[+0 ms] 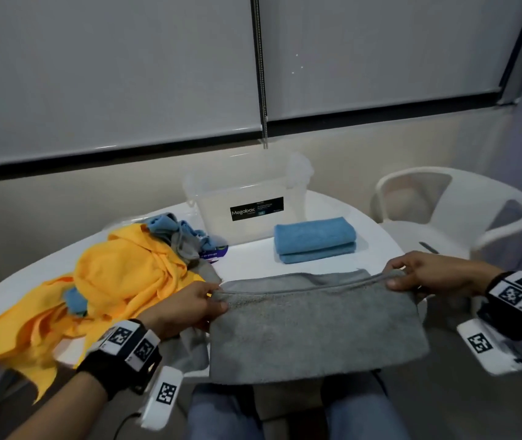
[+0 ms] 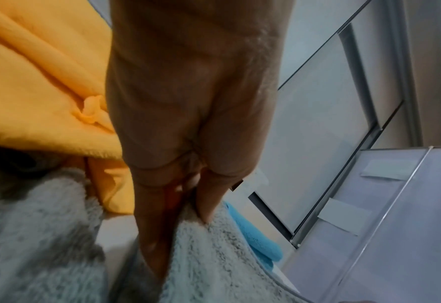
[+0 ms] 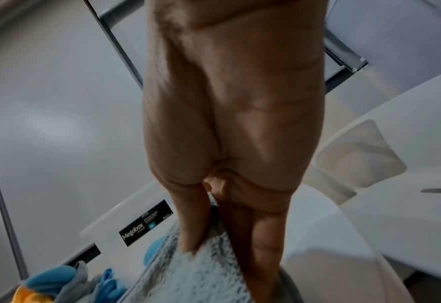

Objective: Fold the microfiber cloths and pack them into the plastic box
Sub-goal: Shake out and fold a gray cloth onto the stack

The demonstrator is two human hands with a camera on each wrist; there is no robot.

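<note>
1. Left hand (image 1: pixel 186 308) and right hand (image 1: pixel 424 274), fingers pinching grey cloth (image 1: pixel 313 325) corners at surface (image 1: pixel 247 262) edge, mid-fold.
2. 1 blue cloth (image 1: pixel 315 238) folded, unpacked.
3. Box (image 1: pixel 247 201) looks empty; pile (image 1: pixel 119 274) left.

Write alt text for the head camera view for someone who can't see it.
Left hand and right hand pinch the far corners of a gray cloth on a white table. Behind sit a folded blue cloth, clear plastic box and yellow cloth pile.
</note>
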